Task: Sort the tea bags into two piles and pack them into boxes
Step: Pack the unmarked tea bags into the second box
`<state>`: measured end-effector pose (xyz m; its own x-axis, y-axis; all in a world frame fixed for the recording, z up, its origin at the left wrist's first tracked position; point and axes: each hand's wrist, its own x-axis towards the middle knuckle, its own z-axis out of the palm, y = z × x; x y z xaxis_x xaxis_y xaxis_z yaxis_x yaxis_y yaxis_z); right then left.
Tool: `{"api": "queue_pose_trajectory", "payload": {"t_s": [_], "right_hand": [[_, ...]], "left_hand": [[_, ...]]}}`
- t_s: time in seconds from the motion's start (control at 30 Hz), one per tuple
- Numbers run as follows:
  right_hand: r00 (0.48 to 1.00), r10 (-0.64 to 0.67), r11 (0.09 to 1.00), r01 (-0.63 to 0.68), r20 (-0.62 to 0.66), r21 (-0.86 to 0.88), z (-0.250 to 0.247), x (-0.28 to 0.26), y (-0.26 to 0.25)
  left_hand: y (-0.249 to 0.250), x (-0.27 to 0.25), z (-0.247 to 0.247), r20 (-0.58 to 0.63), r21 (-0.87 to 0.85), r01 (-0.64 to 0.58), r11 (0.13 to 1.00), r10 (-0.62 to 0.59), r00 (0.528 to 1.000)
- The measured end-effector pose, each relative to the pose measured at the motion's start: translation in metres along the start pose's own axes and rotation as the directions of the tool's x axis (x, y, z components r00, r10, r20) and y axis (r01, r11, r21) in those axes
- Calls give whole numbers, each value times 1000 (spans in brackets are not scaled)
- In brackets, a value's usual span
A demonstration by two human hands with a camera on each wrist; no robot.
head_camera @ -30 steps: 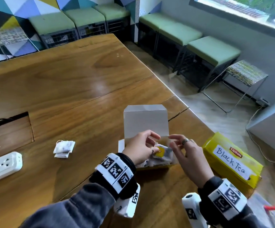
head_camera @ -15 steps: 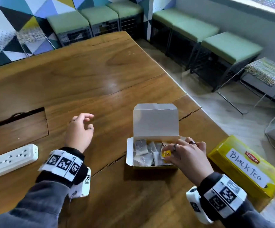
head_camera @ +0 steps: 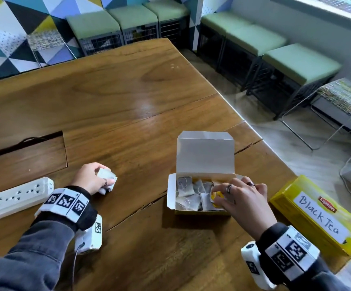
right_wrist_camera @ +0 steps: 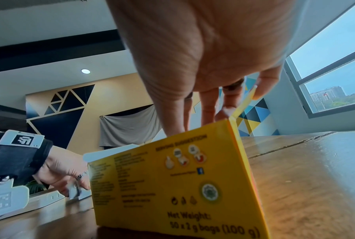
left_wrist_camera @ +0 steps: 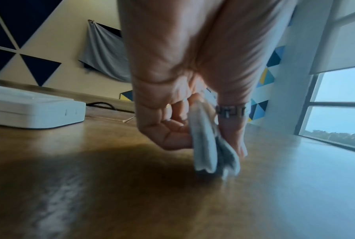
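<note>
My left hand grips a small bunch of white tea bags just above the wooden table, left of centre. The left wrist view shows the left hand with thumb and fingers pinching the bags, whose lower ends touch the wood. An open yellow box with its lid up stands in the middle, with several tea bags inside. My right hand reaches into the box's right end, fingertips on a yellow-tagged tea bag. In the right wrist view the box wall hides those fingertips.
A closed yellow box labelled "Black Tea" lies at the table's right edge. A white power strip sits at the far left, behind it a cable cut-out. Green stools line the walls beyond the table.
My left hand has left the box, moved left across the table and taken hold of the small pile of white tea bags. My right hand has stayed in the box.
</note>
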<state>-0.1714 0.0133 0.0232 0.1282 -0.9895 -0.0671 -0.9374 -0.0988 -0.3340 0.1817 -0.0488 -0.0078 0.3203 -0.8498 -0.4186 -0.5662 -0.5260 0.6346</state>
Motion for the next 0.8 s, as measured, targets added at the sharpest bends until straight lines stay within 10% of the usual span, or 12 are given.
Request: {"api": "queue_pose_trajectory", "payload": {"t_s": [0.2, 0.33, 0.47, 0.63, 0.8], "right_hand": [[980, 159, 985, -148, -121, 93, -5, 1, 13], [967, 254, 902, -234, -8, 364, -6, 0, 21], [969, 248, 859, -214, -12, 464, -2, 0, 28], [975, 214, 837, -156, -52, 525, 4, 1, 35], [969, 246, 656, -177, 14, 734, 6, 4, 38]], "left_hand": [[74, -51, -1, -23, -465, -242, 851, 262, 965], [125, -97, 38, 274, -593, -125, 795, 346, 897], [130, -109, 92, 429, -357, -234, 904, 381, 819], [116, -101, 113, 242, 92, -588, 804, 554, 796], [95, -92, 99, -51, 212, -445, 870, 465, 884]]}}
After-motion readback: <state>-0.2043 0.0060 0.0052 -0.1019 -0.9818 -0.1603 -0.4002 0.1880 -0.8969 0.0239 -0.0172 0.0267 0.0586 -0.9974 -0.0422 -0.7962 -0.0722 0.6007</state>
